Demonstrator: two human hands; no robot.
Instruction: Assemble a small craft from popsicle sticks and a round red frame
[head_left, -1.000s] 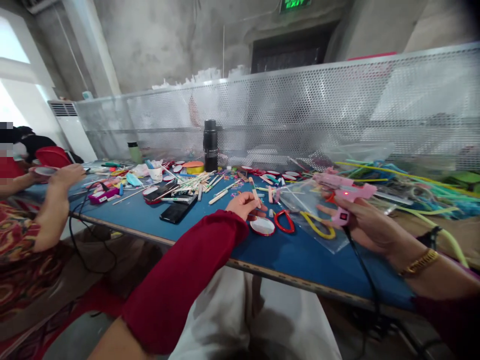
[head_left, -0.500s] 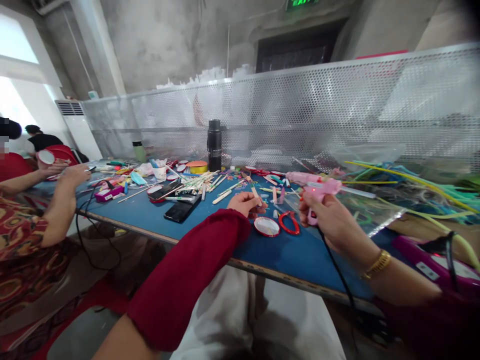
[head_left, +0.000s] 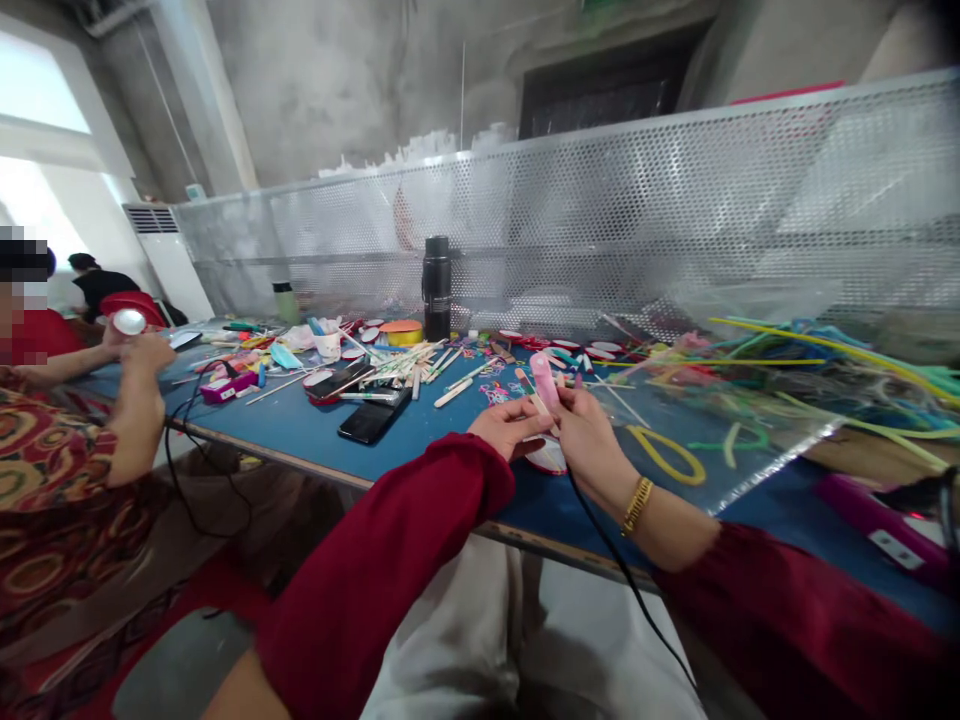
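My left hand (head_left: 511, 428) pinches a flat wooden craft stick (head_left: 535, 396) that points up and away. Close against it, my right hand (head_left: 589, 432) is wrapped round a pink glue gun (head_left: 544, 376), whose black cord (head_left: 609, 540) runs down off the table edge. The gun's nozzle is hidden, so I cannot tell whether it touches the stick. Below both hands lies a round white lid with a red rim (head_left: 546, 457), partly covered by my fingers.
A phone (head_left: 373, 416), a pile of sticks (head_left: 405, 368) and a black bottle (head_left: 436, 288) stand or lie left of centre. Plastic bags with coloured pipe cleaners (head_left: 802, 350) and a purple power strip (head_left: 889, 525) are at right. A co-worker's hand (head_left: 150, 352) is at left.
My right hand has brought the glue gun leftward to my left hand, turning it upright. The red-handled tool beside the lid is now hidden. The view has shifted slightly.
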